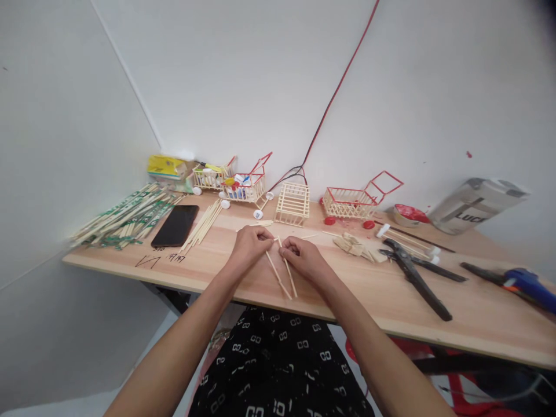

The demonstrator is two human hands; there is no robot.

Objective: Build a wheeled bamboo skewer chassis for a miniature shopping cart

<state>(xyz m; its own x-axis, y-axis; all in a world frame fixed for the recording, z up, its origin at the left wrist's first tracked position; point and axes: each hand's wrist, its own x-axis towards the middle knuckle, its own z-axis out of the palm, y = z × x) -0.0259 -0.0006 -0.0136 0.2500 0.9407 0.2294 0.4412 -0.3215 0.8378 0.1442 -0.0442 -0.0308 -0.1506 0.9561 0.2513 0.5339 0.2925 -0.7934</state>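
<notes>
**Q:** Hand status?

**A:** The left hand (252,244) and right hand (304,258) are each pinched narrowly on the far ends of 2 wooden sticks (284,277). The sticks lie side by side on the table (208,263), centre, near its front edge.

**Q:** Containers?

**A:** There are 4 stick-built baskets along the back wall. The wheeled cart (244,188) holds small coloured pieces, too small to identify. The plain basket (293,202) and the red-rimmed basket (350,202) stand to its right. The round dish (408,215) holds red material.

Matt wooden table (434,301); pale wooden sticks (284,275).
</notes>
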